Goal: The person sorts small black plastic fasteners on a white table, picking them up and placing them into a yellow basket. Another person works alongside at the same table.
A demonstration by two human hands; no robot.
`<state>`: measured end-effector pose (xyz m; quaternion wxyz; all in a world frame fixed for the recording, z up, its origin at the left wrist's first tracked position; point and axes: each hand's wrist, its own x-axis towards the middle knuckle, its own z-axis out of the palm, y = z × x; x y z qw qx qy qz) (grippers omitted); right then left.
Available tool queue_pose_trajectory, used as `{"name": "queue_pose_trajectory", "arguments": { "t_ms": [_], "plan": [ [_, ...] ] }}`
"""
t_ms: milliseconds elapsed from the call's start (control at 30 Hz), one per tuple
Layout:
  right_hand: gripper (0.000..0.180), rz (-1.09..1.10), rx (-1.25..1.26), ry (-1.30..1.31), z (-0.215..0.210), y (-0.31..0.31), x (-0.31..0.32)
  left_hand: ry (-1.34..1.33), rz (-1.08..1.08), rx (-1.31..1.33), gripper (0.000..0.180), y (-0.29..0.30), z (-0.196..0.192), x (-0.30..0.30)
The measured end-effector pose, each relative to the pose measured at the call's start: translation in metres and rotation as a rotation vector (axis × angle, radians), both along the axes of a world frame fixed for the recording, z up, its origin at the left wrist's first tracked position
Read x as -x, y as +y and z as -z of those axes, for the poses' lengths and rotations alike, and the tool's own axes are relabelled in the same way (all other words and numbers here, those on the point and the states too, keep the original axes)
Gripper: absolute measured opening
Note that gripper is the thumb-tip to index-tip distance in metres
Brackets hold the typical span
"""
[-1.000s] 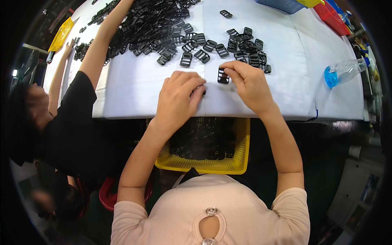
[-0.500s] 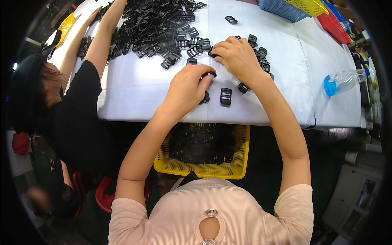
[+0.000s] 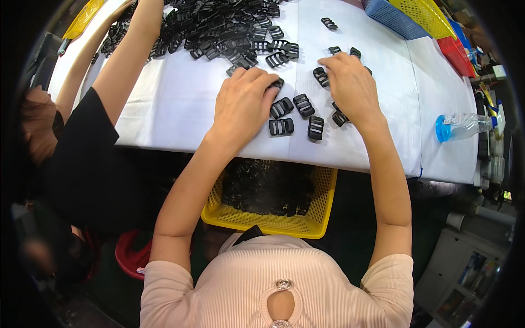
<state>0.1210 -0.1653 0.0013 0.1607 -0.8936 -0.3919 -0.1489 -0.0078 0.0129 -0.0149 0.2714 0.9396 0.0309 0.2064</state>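
Observation:
My left hand (image 3: pixel 244 103) is closed, with a small black strap buckle (image 3: pixel 278 83) pinched between thumb and fingers. Just below those fingers, several more ladder-shaped buckles lie apart on the white tabletop, among them one tilted buckle (image 3: pixel 281 107) and another buckle (image 3: pixel 315 127) nearer the table edge. My right hand (image 3: pixel 353 90) hovers low over the table, fingers stretched and slightly curved. Beside its fingertips is a buckle (image 3: pixel 321 76); whether they touch I cannot tell. Other buckles show partly from under this hand, such as one (image 3: pixel 339 117) at the wrist.
A large heap of black buckles (image 3: pixel 219 24) covers the far left, where a co-worker's arm (image 3: pixel 128 60) reaches in. Blue, yellow and red baskets (image 3: pixel 389 16) stand far right, near a clear bottle (image 3: pixel 462 127). Below the edge sits a yellow basket (image 3: pixel 322 224) of black pieces.
My right hand has shifted right, away from my left. More buckles now lie in the open between my hands. The whole view has tilted slightly.

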Motion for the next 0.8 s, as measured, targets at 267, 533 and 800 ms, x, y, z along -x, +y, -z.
{"name": "queue_pose_trajectory", "arguments": {
  "t_ms": [267,533,800],
  "plan": [
    [0.032,-0.165,-0.104,0.108,-0.016,-0.020,0.028,-0.131,0.251,0.218,0.026,-0.002,0.002,-0.003],
    [0.021,0.058,-0.262,0.268,-0.024,-0.084,0.047,0.138,0.769,0.033,0.032,-0.024,0.004,0.005],
    [0.020,0.087,-0.194,0.261,-0.003,-0.068,0.081,0.129,0.562,0.454,0.018,-0.028,-0.028,-0.008]
  ]
}}
